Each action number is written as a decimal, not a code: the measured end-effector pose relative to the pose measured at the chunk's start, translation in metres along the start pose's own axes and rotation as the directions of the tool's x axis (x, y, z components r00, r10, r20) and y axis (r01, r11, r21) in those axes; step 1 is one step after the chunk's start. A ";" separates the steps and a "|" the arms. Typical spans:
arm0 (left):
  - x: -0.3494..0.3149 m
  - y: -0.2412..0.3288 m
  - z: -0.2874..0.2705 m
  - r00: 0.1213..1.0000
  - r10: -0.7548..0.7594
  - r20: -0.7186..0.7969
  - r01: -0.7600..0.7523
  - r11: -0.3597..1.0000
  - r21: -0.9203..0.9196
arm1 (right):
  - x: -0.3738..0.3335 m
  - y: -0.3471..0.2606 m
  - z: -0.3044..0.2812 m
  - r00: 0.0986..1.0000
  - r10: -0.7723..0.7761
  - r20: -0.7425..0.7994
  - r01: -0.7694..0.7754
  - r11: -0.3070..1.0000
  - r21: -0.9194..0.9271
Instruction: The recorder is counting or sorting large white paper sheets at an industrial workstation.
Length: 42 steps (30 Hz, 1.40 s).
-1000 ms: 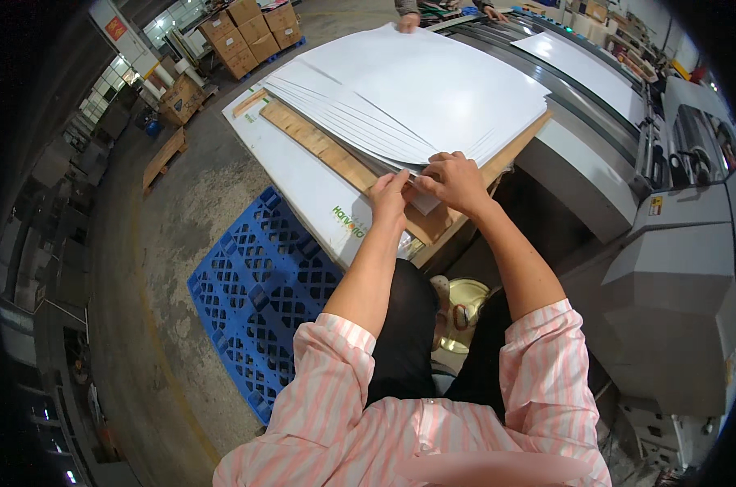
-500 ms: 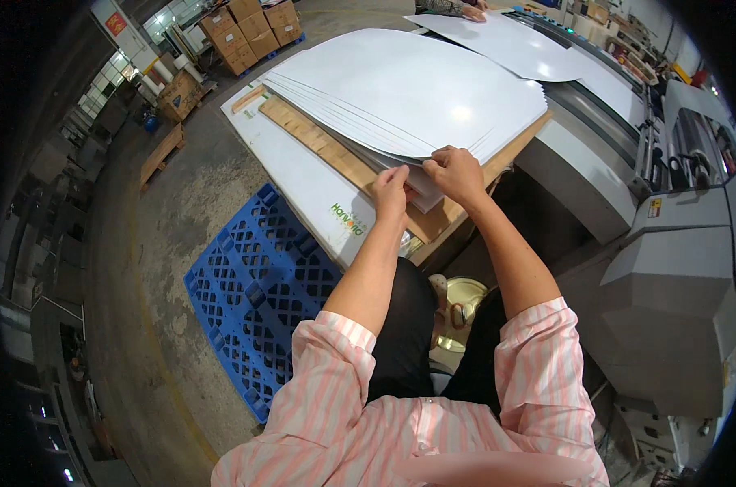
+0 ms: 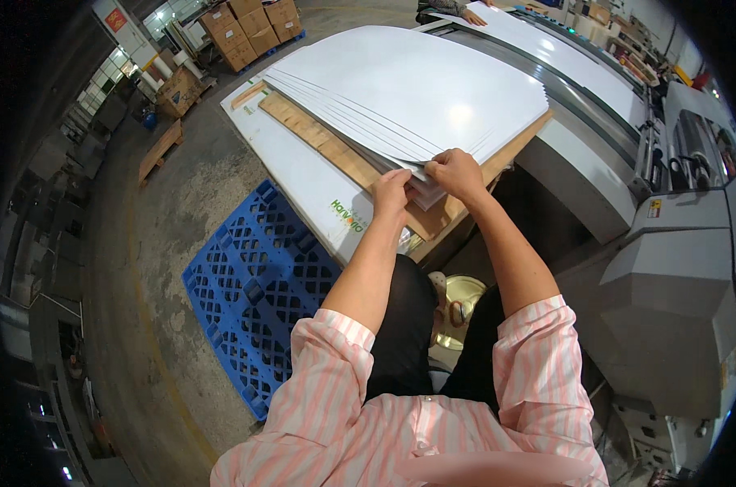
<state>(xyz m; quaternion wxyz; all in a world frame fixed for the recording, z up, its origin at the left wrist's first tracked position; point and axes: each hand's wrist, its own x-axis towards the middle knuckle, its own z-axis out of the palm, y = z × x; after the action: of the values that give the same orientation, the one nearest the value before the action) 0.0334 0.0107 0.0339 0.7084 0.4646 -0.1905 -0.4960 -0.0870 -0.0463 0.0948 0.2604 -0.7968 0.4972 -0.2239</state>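
A fanned stack of large glossy white sheets (image 3: 400, 89) rests on a wooden board (image 3: 319, 134). At the stack's near corner my right hand (image 3: 459, 174) is closed, thumb and fingers pinching the edge of the upper sheets. Just left of it, my left hand (image 3: 390, 195) has its fingers curled together against the stack's near left edge. Whether a sheet lies between the left fingertips is hidden. Below both hands, the lower sheets' corner (image 3: 427, 193) shows, slightly spread in layers.
A white panel (image 3: 303, 191) lies under the board. On the floor to the left is a blue plastic pallet (image 3: 258, 296). A grey machine (image 3: 668, 284) stands at right, with another white sheet (image 3: 546, 57) on its bed and a co-worker's hand (image 3: 472, 16) beyond. Cardboard boxes (image 3: 250, 32) are piled far left.
The sheet at the machine's near side has moved off toward the far right, baring the dark bed. The co-worker's hand has shifted slightly. My hands have barely moved at the stack's corner.
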 end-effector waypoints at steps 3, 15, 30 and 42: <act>0.003 0.000 -0.003 0.999 -0.017 0.031 0.017 1.000 0.011 | -0.002 0.002 -0.003 0.992 -0.123 -0.013 0.123 0.992 0.021; -0.007 0.009 0.003 0.998 0.042 0.039 -0.039 0.996 -0.080 | -0.006 0.016 -0.011 0.775 -0.609 -0.172 0.543 0.779 -0.314; -0.009 0.005 0.010 0.990 0.115 -0.086 -0.116 0.993 -0.003 | -0.002 0.015 -0.008 0.770 -0.555 -0.315 0.518 0.832 -0.200; -0.004 0.003 0.006 1.000 0.004 0.019 -0.003 1.000 -0.017 | 0.009 0.018 0.005 0.721 -0.581 -0.379 0.580 0.804 -0.130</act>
<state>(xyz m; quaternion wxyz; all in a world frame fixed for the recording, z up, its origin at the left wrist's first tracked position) 0.0294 0.0114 0.0401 0.7113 0.4535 -0.1939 -0.5008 -0.0923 -0.0597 0.0804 0.0689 -0.8491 0.2654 -0.4516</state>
